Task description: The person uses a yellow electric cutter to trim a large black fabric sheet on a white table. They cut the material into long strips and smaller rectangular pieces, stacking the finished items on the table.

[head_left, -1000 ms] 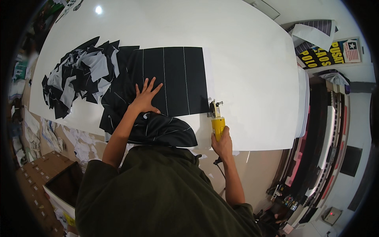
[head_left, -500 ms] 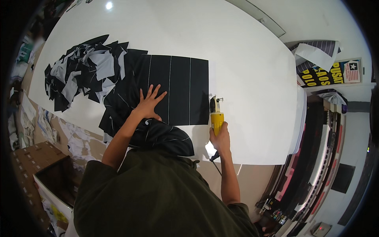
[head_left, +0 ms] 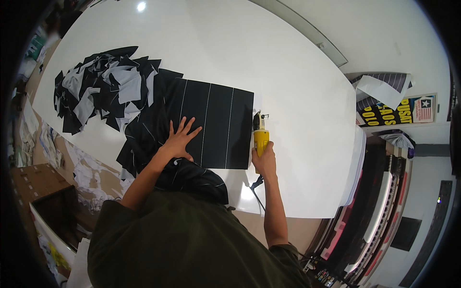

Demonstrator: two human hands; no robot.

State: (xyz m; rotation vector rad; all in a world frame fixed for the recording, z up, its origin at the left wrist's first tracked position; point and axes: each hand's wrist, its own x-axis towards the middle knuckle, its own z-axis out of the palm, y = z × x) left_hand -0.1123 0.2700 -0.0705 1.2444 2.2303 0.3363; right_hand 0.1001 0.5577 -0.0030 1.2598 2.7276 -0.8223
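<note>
My left hand (head_left: 180, 143) lies with fingers spread on black fabric (head_left: 218, 125) marked with several pale lines; darker folds (head_left: 197, 185) bunch below it. My right hand (head_left: 264, 161) grips a yellow electric cloth cutter (head_left: 261, 139), its metal head standing just beside the fabric's right edge. A black cord (head_left: 257, 189) hangs from the cutter's handle. Left of the marked fabric lies a jumbled heap of black and pale grey cut pieces (head_left: 122, 84).
The white table (head_left: 302, 72) carries all this. Pale scraps (head_left: 86, 168) litter the floor at left, near a cardboard box (head_left: 38, 180) and an open bin (head_left: 53, 221). A long machine (head_left: 365, 206) stands at right, below a yellow-and-black banner (head_left: 389, 113) and rolled striped material (head_left: 384, 86).
The cutter in my right hand has moved forward along the fabric's right edge. My left hand remains spread on the fabric. The whole view has shifted, with the fabric now lower in frame.
</note>
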